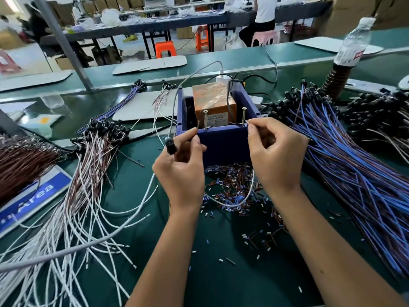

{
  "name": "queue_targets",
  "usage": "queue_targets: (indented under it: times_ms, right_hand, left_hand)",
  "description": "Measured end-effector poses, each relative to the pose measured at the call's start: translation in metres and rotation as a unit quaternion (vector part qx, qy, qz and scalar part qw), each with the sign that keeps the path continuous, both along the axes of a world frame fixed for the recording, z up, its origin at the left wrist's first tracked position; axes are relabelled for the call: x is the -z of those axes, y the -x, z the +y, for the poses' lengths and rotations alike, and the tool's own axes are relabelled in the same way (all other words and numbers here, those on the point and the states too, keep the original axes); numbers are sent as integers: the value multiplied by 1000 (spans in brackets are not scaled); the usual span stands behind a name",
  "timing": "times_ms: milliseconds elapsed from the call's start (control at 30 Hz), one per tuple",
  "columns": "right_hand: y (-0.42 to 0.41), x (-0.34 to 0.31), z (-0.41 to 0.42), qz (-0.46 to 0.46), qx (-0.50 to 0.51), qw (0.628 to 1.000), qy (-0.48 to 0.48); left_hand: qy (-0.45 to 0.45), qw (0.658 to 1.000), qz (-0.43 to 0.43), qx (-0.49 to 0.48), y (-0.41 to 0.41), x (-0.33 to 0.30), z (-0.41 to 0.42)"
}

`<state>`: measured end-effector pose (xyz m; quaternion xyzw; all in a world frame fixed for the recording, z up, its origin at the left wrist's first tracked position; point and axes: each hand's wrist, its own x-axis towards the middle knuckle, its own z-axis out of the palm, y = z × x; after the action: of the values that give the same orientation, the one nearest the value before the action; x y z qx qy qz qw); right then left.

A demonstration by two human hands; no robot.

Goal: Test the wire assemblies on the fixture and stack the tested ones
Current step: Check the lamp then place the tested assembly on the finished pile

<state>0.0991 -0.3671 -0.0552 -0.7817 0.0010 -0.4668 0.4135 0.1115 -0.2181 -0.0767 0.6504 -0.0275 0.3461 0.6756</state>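
A blue box fixture (223,141) holds an orange transformer (212,100) and two upright screws (244,115) at its front rim. My left hand (182,167) pinches one white wire end near the left screw and also grips the assembly's black lamp head (170,146). My right hand (274,154) pinches the other wire end against the right screw. The wire assembly (240,201) loops down between both hands. A heap of white and brown assemblies (88,173) lies to the left. A large pile of blue and brown assemblies (354,173) lies to the right.
Cut insulation bits (232,185) litter the green mat in front of the fixture. A grey cable (115,231) crosses the left side. A water bottle (354,41) stands at the back right. A blue sign (33,198) lies at left. Another person sits at a far bench (263,16).
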Motion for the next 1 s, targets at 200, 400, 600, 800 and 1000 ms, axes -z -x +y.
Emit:
queue_targets:
  times_ms: [200,400,600,800,1000]
  right_hand:
    - [1,2,1,-6,-10,1000,-3]
    - [1,2,1,-10,-19,1000,-2]
    - [1,3,0,-17,-25,1000,6]
    - [0,5,0,-2,-33,999,-38]
    - [9,1,-8,13,-45,994,-100]
  left_hand:
    - [12,1000,-2,15,-1,0,0]
    - [-10,1000,-14,25,1,0,-1]
    - [-23,999,-10,26,0,2,0]
    - [-15,1000,-8,9,3,-1,2]
    - [45,999,-11,5,21,-16,-1]
